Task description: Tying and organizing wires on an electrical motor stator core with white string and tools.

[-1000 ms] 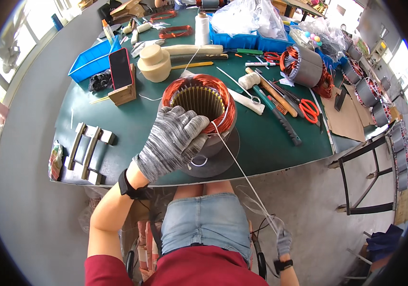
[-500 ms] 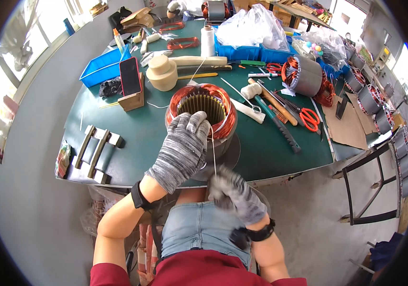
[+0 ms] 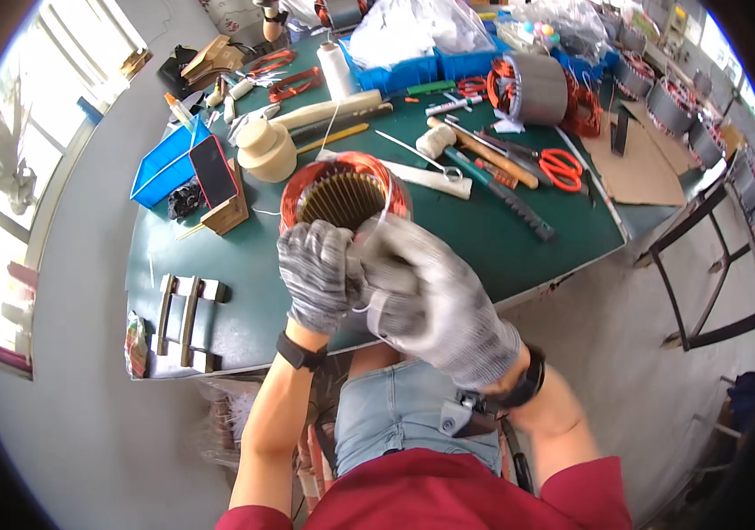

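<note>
A grey motor stator [image 3: 347,196] with orange-red copper windings stands in front of me, its slotted bore facing up. Against its near rim sits my left hand [image 3: 317,274], in a grey striped knitted glove, its fingers curled closed; what they pinch is hidden. My right hand [image 3: 448,305], gloved alike and smeared by motion, meets the left one with bent fingers at the rim's near right side. White cord [image 3: 386,201] runs over the winding to the right hand's fingers, and a thin loop of it hangs below. The stator's lower body is hidden behind both hands.
A phone [image 3: 213,172] leans on a wooden stand beside a cream stepped block [image 3: 266,150]. Right of the stator lie a mallet [image 3: 497,190], red-handled scissors [image 3: 561,170] and another wound stator [image 3: 536,88]. A metal-bar frame [image 3: 185,320] is at the left; a thread spool [image 3: 336,72] stands behind.
My right hand has risen from below the table edge to the stator's rim, beside the left. The left fingers have slid off the winding top and curled. The whole view has tilted.
</note>
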The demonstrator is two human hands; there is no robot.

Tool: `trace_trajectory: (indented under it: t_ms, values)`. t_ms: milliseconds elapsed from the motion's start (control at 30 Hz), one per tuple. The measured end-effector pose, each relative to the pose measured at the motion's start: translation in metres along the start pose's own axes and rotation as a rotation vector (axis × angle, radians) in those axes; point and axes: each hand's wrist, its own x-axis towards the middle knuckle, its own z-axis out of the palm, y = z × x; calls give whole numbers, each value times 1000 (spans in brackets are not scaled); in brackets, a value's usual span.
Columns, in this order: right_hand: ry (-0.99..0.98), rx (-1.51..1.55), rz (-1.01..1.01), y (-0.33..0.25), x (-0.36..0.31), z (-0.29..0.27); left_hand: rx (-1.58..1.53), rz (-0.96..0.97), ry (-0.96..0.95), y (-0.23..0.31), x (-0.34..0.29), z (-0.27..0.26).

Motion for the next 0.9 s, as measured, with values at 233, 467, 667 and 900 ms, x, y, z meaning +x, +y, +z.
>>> trace_trajectory:
  t_ms: [233, 467, 667, 900]
  values:
    - [-299, 1256, 519, 89, -20, -33, -242, 46, -169, -10, 14, -11]
    - [-100, -986, -5, 59, 55, -64, -259, -61, -380, -13, 25, -33]
    - [88, -410, -131, 41, -30, -36, -270, -99, -555, -13, 36, -36]
    - [104, -487, -61, 51, -29, 27, -262, -161, -605, -10, 46, -41]
